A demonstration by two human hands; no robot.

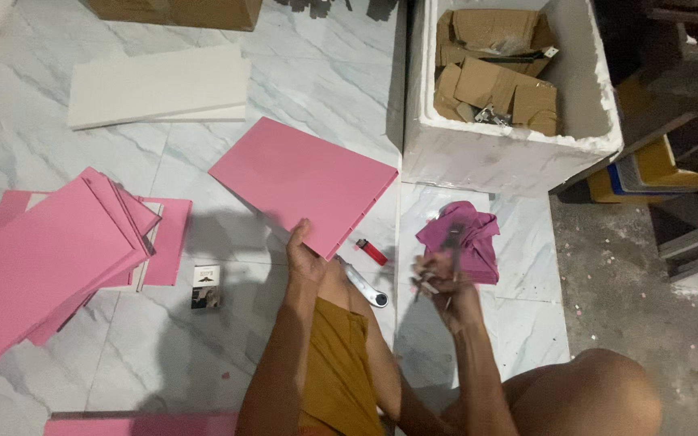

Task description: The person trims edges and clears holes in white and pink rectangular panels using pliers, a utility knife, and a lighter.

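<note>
While gripping: hands [309,254] on pink panel [304,182].

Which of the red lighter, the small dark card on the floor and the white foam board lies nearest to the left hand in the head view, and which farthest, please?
From the left hand, which grips the pink board's near edge:
1. Red lighter, just to its right on the floor.
2. Small dark card, to its left, somewhat farther off.
3. White foam board, far up and left.

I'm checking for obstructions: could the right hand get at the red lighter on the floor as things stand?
Probably yes. The red lighter lies uncovered on the floor just left of the right hand, with nothing between them. That hand already grips a small metal tool, so picking it up may be awkward.
</note>
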